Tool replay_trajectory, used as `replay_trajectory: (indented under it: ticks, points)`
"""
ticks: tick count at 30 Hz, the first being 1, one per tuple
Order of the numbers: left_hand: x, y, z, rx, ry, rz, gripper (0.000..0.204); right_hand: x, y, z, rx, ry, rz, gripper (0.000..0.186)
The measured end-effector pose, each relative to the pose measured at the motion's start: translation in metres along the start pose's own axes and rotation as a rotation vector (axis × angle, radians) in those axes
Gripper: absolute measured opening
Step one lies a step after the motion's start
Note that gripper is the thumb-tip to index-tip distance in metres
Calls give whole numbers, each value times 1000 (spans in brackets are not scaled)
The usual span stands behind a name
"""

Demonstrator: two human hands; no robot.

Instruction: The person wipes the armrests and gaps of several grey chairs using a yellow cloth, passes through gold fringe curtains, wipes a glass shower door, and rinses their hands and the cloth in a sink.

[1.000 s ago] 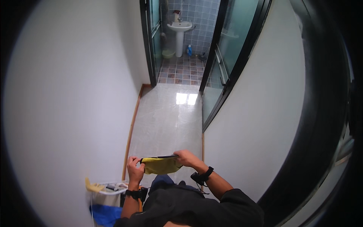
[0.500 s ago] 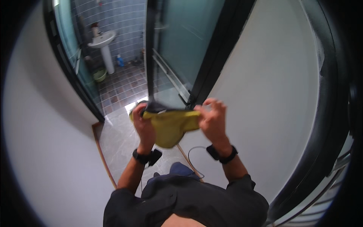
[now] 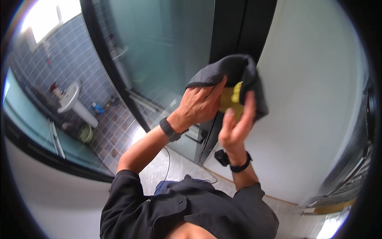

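A cloth (image 3: 213, 71), dark grey outside with yellow showing inside, is bunched up in front of the dark door frame (image 3: 227, 28). My left hand (image 3: 197, 103) is closed on it, the back of the hand toward me and some fingertips hidden in the fabric. Lower right of that, my right hand (image 3: 235, 133) has thumb and index finger stretched apart, the index finger touching the fold. Its other fingers are unclear, slightly blurred. Both wrists wear black straps with small devices.
A frosted glass door panel (image 3: 151, 40) fills the upper middle, a dark handle (image 3: 199, 137) low on it. Leftward, the tiled bathroom holds a pedestal sink (image 3: 71, 99), green basin (image 3: 85, 134) and blue bottle (image 3: 98, 108). A white wall (image 3: 298, 99) is at right.
The view has swung right toward the glass door. The cloth has risen and turned mostly grey side out. My right hand's pinch has loosened, and my left hand has moved up.
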State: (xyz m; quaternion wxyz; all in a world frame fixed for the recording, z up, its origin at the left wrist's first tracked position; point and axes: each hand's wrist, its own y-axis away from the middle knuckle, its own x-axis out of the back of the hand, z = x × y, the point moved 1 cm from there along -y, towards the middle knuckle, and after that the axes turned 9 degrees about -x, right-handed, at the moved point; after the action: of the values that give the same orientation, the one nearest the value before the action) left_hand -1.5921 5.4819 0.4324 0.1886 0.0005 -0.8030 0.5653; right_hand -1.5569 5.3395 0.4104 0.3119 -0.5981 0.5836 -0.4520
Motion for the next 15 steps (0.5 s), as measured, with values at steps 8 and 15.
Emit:
replay_trajectory:
  ticks: [8, 15]
  points:
    - [-52, 63, -60, -68, 153, -328, 30, -70, 27, 32, -127, 215, -340, 53]
    - [-24, -104, -128, -283, 147, 371, 31, -43, -169, -49, -46, 457, -66, 49]
